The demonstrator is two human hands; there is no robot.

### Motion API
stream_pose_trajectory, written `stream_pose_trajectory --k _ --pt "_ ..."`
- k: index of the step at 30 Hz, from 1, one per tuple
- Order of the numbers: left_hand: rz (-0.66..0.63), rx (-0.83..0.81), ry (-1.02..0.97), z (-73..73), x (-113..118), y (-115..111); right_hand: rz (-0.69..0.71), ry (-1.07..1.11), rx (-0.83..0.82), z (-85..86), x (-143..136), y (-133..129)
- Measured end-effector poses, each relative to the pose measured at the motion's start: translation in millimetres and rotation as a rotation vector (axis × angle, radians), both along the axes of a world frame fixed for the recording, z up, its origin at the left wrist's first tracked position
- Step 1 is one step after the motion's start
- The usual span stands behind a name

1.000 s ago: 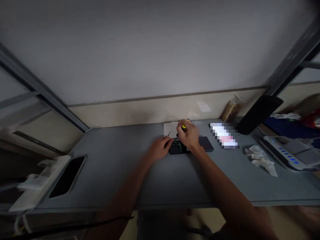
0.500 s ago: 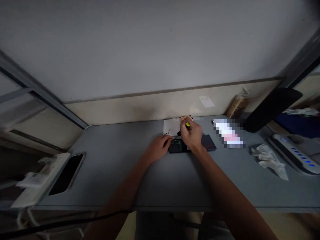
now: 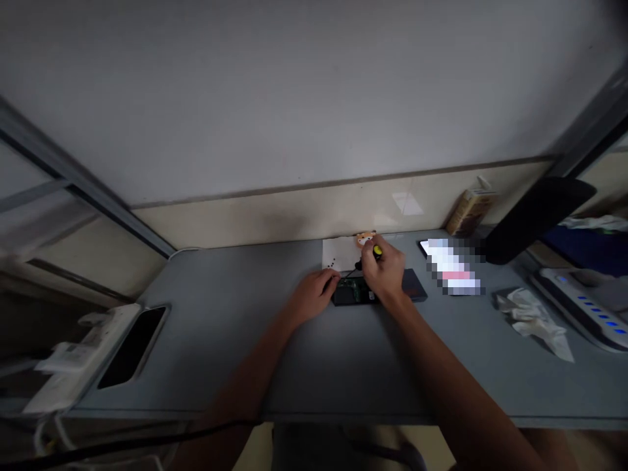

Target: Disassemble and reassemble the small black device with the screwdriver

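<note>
1. My right hand (image 3: 386, 269) — closed around a screwdriver (image 3: 377, 251), its shaft slanting down leftward to the case.
2. My left hand (image 3: 313, 293) — thumb and fingers close together at the left back corner of the case; whether they grip anything, I cannot tell.
3. Dark case (image 3: 345, 294), open, green circuit board (image 3: 356, 288) showing, flat on the bench (image 3: 235, 288).
4. Paper (image 3: 337, 246) behind the case, bearing small dark specks (image 3: 331, 264); toy (image 3: 364, 238) at its right.

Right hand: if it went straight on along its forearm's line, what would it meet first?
Probably the small orange-and-white figure, which shows just beyond the right hand and its screwdriver. Depth is unclear from this one view, so the hand might pass above it.
</note>
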State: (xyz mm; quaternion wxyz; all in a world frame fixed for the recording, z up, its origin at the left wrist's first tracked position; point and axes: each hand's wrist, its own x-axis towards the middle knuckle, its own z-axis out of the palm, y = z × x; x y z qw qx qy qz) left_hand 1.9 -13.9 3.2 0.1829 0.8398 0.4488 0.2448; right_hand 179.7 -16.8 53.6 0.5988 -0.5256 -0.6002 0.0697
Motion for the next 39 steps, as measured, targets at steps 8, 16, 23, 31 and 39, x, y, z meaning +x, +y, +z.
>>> stream_pose_trajectory --k 8,16,23,31,39 --pt "-0.002 0.005 -0.002 -1.4 -0.7 0.5 0.042 -0.016 -0.036 -0.1 -2.3 1.3" --pt "0.001 0.008 -0.025 -1.2 -0.1 -0.8 0.031 -0.052 0.003 1.0 -1.1 1.8" --pt "0.000 -0.003 -0.026 -3.2 0.1 2.6 0.019 -0.043 -0.029 -2.1 -5.2 3.2" --pt "-0.002 -0.012 -0.031 -1.8 0.6 2.0 0.008 -0.016 -0.005 -4.3 -4.2 2.5" --pt "0.008 -0.035 -0.034 -0.7 0.6 1.7 0.008 -0.025 -0.004 -3.8 -2.1 0.5"
